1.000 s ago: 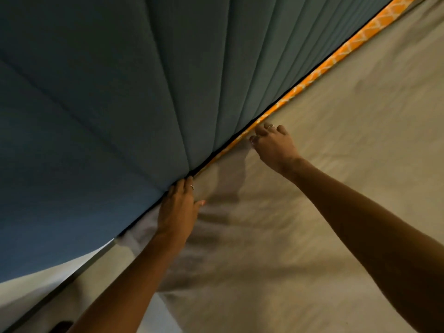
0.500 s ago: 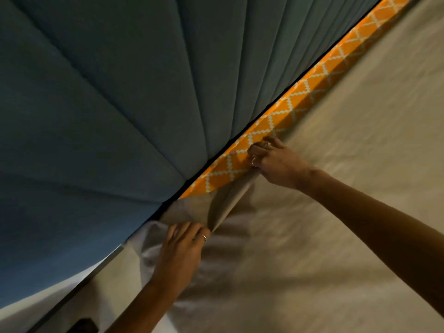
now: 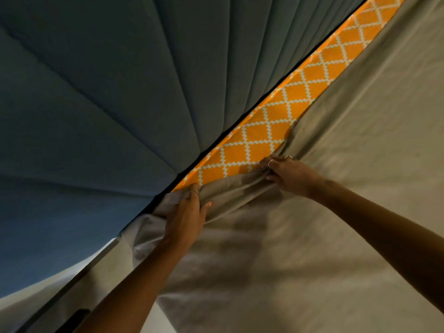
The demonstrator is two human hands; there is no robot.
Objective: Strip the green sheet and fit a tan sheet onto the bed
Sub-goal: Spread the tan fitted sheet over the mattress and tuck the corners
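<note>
A tan sheet (image 3: 336, 188) covers the bed across the right and lower part of the view. Its top edge is pulled back from the headboard, baring a strip of orange mattress (image 3: 283, 126) with a white diamond pattern. My left hand (image 3: 185, 215) grips the bunched sheet edge near the headboard gap, fingers curled into the cloth. My right hand (image 3: 290, 174) pinches a gathered fold of the same edge further right. No green sheet shows.
A padded blue-grey headboard (image 3: 120, 104) with vertical channels fills the upper left, a dark gap running along its base. At the lower left a pale surface (image 3: 14, 306) and a dark bed-frame edge (image 3: 72, 282) show.
Both hands have drawn the sheet edge back from the headboard, widening the bare orange strip. The left hand went from lying on the sheet to gripping its edge.
</note>
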